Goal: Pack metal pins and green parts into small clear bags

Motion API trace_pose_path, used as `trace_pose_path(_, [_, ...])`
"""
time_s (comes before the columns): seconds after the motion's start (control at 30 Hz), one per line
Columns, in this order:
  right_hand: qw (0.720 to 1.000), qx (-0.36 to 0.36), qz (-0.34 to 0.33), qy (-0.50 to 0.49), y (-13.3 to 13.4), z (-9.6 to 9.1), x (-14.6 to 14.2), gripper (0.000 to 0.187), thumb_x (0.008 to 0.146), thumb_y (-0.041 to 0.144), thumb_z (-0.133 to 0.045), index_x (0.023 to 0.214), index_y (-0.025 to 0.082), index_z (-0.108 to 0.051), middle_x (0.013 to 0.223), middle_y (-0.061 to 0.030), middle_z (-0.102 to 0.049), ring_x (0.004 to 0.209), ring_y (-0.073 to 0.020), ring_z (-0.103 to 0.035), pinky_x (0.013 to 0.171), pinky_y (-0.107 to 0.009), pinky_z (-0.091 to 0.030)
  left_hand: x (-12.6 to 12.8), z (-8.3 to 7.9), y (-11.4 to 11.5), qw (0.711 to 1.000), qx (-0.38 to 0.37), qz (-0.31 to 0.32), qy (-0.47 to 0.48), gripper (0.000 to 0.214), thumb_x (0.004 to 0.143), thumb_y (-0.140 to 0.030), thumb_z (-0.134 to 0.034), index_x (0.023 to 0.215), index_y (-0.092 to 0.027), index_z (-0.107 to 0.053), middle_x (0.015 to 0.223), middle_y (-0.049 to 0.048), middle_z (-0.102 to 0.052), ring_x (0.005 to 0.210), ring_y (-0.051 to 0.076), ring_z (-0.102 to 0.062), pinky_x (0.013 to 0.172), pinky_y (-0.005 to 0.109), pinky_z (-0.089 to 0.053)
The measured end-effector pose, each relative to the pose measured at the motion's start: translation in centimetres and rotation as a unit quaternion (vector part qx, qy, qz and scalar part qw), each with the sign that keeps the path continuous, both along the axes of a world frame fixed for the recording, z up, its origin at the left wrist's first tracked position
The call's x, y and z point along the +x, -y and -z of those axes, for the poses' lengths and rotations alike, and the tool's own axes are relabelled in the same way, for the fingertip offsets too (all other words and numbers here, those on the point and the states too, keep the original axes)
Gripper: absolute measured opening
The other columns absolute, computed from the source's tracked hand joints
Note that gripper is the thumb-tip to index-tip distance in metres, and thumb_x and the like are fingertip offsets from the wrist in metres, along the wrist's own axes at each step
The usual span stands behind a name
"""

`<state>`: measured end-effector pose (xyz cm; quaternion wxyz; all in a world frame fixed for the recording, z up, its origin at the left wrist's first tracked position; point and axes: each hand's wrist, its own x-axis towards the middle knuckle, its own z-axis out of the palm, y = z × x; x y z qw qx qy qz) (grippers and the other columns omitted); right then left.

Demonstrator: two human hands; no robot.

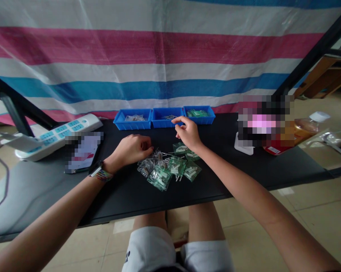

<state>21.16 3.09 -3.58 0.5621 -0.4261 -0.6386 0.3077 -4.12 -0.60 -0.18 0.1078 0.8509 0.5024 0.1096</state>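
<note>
On the black table lies a pile of small clear bags with green parts. My left hand rests closed at the pile's left edge, fingers curled on something I cannot make out. Raised near the middle blue tray, my right hand has its thumb and forefinger pinched; anything between them is too small to see. Left blue tray holds clear bags, right blue tray holds green bags.
A white power strip and a blurred card lie at the left. Blurred items and a bottle stand at the right. A striped tarp hangs behind. My knees show under the table edge.
</note>
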Motion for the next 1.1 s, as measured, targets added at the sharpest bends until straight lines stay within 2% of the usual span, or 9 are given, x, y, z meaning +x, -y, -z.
trace_pose_path(0.23, [0.999,0.025,-0.031,0.020,0.5,0.0,-0.3,0.016,0.085,0.018,-0.056,0.089,0.019,-0.072,0.097,-0.0039,-0.071,0.059,-0.0104,-0.060,0.046,-0.019,-0.048,0.4,0.2,0.0,0.999,-0.038,-0.025,0.021,0.022,0.081,-0.042,-0.059,0.082,-0.024,-0.071,0.078,0.0020,-0.075,0.070,0.021,-0.067,0.064,0.031,-0.039])
trace_pose_path(0.5, [0.998,0.016,-0.046,0.040,0.8,0.0,-0.4,0.015,0.086,0.017,-0.056,0.085,0.020,-0.071,0.092,-0.0031,-0.073,0.063,-0.0127,-0.063,0.050,-0.021,-0.048,0.4,0.6,-0.3,0.997,-0.041,-0.045,0.043,0.036,0.082,-0.056,-0.065,0.091,-0.023,-0.073,0.084,0.0037,-0.077,0.074,0.023,-0.068,0.063,0.030,-0.042])
trace_pose_path(0.67, [0.997,0.019,-0.048,0.049,0.9,-0.3,-0.6,0.016,0.085,0.014,-0.055,0.083,0.019,-0.071,0.091,-0.0040,-0.073,0.069,-0.0140,-0.066,0.057,-0.023,-0.050,0.2,1.1,-0.6,0.995,-0.047,-0.038,0.076,0.026,0.078,-0.043,-0.065,0.089,-0.022,-0.076,0.080,0.0027,-0.076,0.070,0.020,-0.067,0.063,0.029,-0.044])
trace_pose_path(0.8, [0.997,0.015,-0.058,0.041,1.0,-0.3,-0.6,0.016,0.085,0.015,-0.056,0.082,0.019,-0.071,0.090,-0.0040,-0.073,0.069,-0.0144,-0.065,0.057,-0.023,-0.050,0.1,1.4,-0.7,0.988,-0.045,-0.012,0.151,0.029,0.081,-0.045,-0.066,0.089,-0.019,-0.076,0.076,0.0029,-0.073,0.067,0.018,-0.063,0.061,0.027,-0.044])
trace_pose_path(0.87, [0.996,0.007,-0.079,0.044,1.2,-0.4,-0.7,0.014,0.086,0.016,-0.058,0.084,0.019,-0.072,0.091,-0.0036,-0.073,0.068,-0.0138,-0.064,0.058,-0.024,-0.050,0.2,1.4,-0.7,0.980,-0.038,-0.005,0.197,0.030,0.084,-0.046,-0.067,0.090,-0.018,-0.075,0.076,0.0031,-0.073,0.067,0.018,-0.062,0.061,0.026,-0.045])
trace_pose_path(1.0, [0.984,-0.011,-0.164,0.070,2.2,-0.7,-1.2,0.012,0.087,0.019,-0.067,0.097,0.018,-0.073,0.099,-0.0041,-0.076,0.065,-0.0115,-0.062,0.058,-0.023,-0.049,0.6,0.8,-0.4,0.961,-0.014,-0.002,0.276,0.032,0.089,-0.049,-0.067,0.090,-0.017,-0.073,0.082,0.0043,-0.074,0.073,0.017,-0.064,0.068,0.026,-0.049])
trace_pose_path(1.1, [0.976,-0.003,-0.201,0.083,3.1,-1.1,-1.7,0.011,0.088,0.021,-0.070,0.098,0.018,-0.073,0.100,-0.0044,-0.077,0.061,-0.0098,-0.059,0.056,-0.023,-0.046,0.8,0.3,-0.1,0.946,-0.028,0.012,0.323,0.034,0.091,-0.051,-0.069,0.089,-0.017,-0.073,0.085,0.0054,-0.074,0.079,0.019,-0.066,0.074,0.028,-0.052])
